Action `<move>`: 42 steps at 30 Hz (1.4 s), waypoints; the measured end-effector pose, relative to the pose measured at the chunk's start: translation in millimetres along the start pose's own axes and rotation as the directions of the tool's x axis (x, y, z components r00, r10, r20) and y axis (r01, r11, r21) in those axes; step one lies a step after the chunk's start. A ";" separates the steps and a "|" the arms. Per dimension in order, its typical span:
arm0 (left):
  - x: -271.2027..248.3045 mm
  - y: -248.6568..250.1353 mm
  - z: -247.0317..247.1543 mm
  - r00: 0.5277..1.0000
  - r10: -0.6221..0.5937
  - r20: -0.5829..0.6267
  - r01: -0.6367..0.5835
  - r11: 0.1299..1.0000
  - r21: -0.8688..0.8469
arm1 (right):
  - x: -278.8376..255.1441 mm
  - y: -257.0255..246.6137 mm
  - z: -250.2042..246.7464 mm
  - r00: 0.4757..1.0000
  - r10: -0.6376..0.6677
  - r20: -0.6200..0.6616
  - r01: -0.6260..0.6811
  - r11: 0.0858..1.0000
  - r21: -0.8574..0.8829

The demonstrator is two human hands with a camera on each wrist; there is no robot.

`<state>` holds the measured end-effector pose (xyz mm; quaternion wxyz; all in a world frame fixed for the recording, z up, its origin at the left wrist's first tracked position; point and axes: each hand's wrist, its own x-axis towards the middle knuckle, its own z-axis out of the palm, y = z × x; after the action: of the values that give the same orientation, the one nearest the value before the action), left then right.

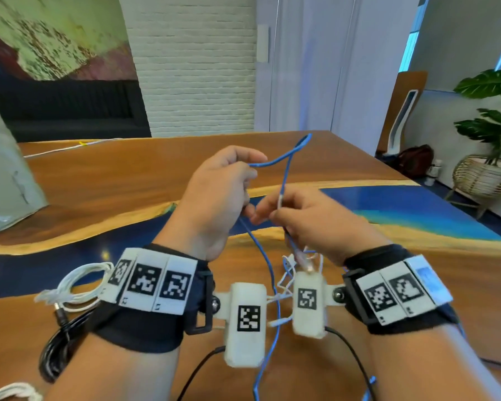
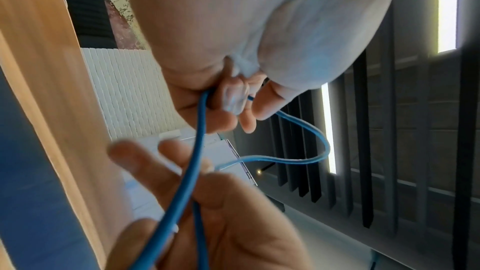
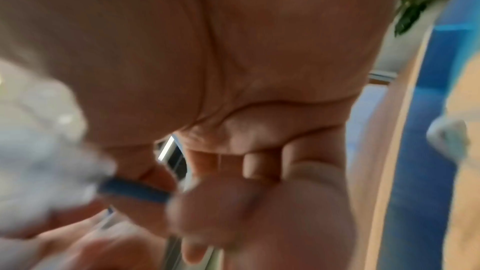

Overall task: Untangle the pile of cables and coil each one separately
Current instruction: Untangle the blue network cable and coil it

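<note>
A blue cable [image 1: 289, 157] loops up in the air between my two hands above the wood-and-blue table [image 1: 122, 180]. My left hand [image 1: 245, 180] grips one run of it, fingers curled; in the left wrist view the left hand [image 2: 233, 114] also encloses the cable's clear plug [image 2: 233, 98]. Just right of it and lower, my right hand [image 1: 272, 214] pinches the other run. The right wrist view is blurred and shows the blue cable [image 3: 132, 190] at the right hand [image 3: 182, 192]. The cable's tail hangs down between my wrists. Thin white cable [image 1: 288, 270] lies tangled under the right hand.
A coiled white cable [image 1: 78, 282] and a bundled black cable [image 1: 55, 351] lie on the table at the near left. Another white cord [image 1: 70, 147] runs along the far left edge. A grey object [image 1: 6, 175] stands at the left. A potted plant [image 1: 492, 117] stands beyond the right edge.
</note>
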<state>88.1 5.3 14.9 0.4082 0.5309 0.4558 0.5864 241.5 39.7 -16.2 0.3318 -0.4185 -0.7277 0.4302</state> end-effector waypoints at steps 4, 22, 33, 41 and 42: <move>0.7 0.7 -1.7 0.998 0.059 -0.027 -0.059 0.998 0.009 | -2.5 -5.3 20.0 0.964 -0.025 0.266 -0.032 0.977 0.209; -3.4 -7.3 9.8 0.985 0.101 0.137 -0.132 0.962 0.240 | -8.3 -10.2 -38.4 0.906 0.080 -0.415 0.103 0.910 0.402; -2.6 -45.2 11.1 0.924 -0.218 0.314 -0.046 0.751 0.658 | -8.5 -6.1 -50.6 0.833 0.092 -0.546 0.107 0.940 0.323; 8.2 -30.4 2.9 0.982 0.161 0.098 -0.187 0.772 0.608 | -16.2 4.1 -50.2 0.960 -0.101 -0.261 0.054 0.982 -0.181; 7.9 -28.2 5.6 0.976 0.191 0.102 -0.215 0.799 0.561 | -14.1 0.1 -42.1 0.978 -0.113 -0.175 0.077 0.977 -0.201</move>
<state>92.7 20.5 -10.3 0.1750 0.6857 0.5421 0.4532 283.1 41.8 -0.7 0.3762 -0.4513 -0.7513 0.3005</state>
